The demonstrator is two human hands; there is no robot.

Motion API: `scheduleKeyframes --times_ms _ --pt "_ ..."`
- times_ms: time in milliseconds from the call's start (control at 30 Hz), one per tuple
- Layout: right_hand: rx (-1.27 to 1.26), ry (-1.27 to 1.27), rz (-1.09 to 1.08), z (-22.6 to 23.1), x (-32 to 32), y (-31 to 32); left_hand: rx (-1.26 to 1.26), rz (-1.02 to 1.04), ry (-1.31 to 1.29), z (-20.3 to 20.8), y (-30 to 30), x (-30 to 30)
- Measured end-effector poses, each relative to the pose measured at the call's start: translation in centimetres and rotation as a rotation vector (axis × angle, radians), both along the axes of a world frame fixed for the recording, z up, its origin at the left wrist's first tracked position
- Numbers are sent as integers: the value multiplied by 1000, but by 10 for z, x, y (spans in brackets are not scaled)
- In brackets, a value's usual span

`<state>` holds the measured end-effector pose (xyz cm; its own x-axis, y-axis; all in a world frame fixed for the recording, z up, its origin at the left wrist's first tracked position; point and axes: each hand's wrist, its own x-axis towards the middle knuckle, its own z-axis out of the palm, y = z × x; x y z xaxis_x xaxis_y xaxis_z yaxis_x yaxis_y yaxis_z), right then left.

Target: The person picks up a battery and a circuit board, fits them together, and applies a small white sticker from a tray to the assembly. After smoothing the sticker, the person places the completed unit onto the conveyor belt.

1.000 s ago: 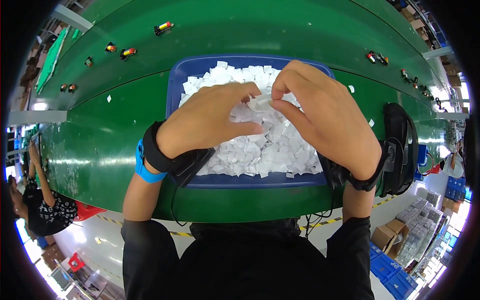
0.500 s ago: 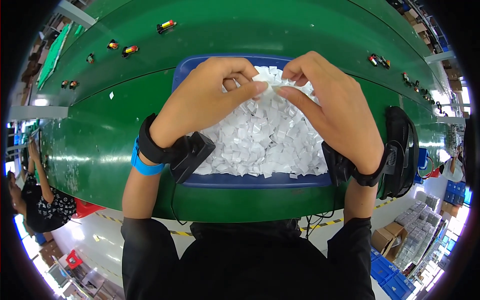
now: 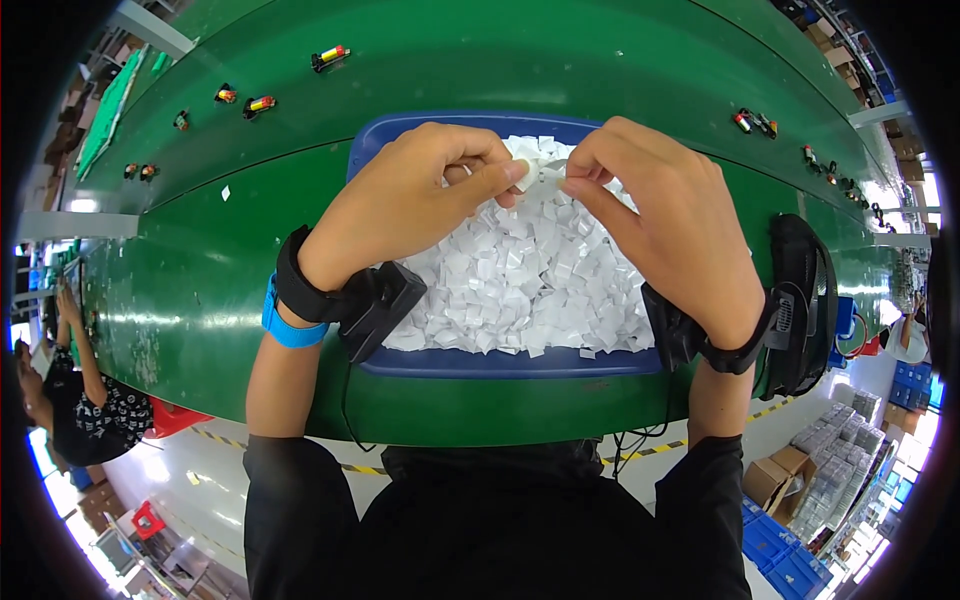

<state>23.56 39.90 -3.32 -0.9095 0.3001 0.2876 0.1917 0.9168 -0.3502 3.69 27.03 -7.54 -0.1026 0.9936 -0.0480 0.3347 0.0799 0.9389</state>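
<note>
Over a shallow blue bin heaped with small white paper pieces, both of my hands work close together. Between thumb and fingers, my left hand pinches a white paper piece. A short gap away, my right hand is closed in a pinch at the end of a thin pale strip that reaches toward the left fingertips. Whether that strip belongs to the same paper is hard to tell. Each wrist wears a black strap with a black device, and the left also a blue band.
Small yellow-and-red parts lie scattered at the table's far left, with more at the far right. A black mesh case stands right of the bin. At the left edge sits another person. Cables hang from the table's front edge.
My hands have drawn slightly apart and the right fingertips have moved a little right. More of the paper and a thin strip now show between them.
</note>
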Motion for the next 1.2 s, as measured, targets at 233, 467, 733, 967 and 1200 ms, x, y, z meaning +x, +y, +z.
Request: scheduleKeyframes --times_ms 233,467,733,967,1200 --pt "-29 -79 1 -3 4 2 -66 0 233 5 -4 5" --pt "-20 -93 -17 -4 7 5 41 -25 119 15 2 10" --pt "-30 -99 -12 -2 10 8 -10 -42 154 11 6 10" --pt "-19 -123 -23 -3 14 12 15 -52 82 14 9 15" --pt "-22 -63 4 -1 15 13 23 -29 58 10 11 14"
